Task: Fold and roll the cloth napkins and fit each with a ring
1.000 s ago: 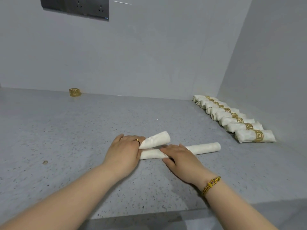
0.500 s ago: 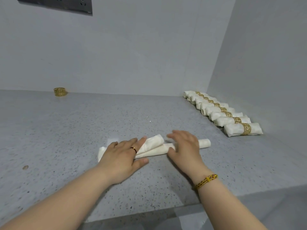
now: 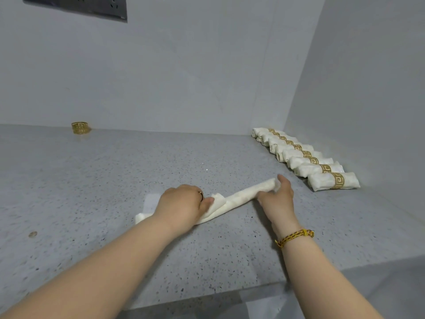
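Head view: left hand (image 3: pixel 181 203) presses the rolled napkin (image 3: pixel 243 194) on the table (image 3: pixel 115 180), its fingers hidden, while right hand (image 3: pixel 278 199) grips its end.

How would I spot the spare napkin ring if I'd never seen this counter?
Look along the grey speckled countertop to where it meets the back wall, far left. A gold napkin ring stands there alone. Unlike the rings on the rolled napkins lined up at the right, it holds no cloth.

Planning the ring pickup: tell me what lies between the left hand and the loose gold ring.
Head view: besides a pale patch by the left hand, only bare countertop up to the gold ring.
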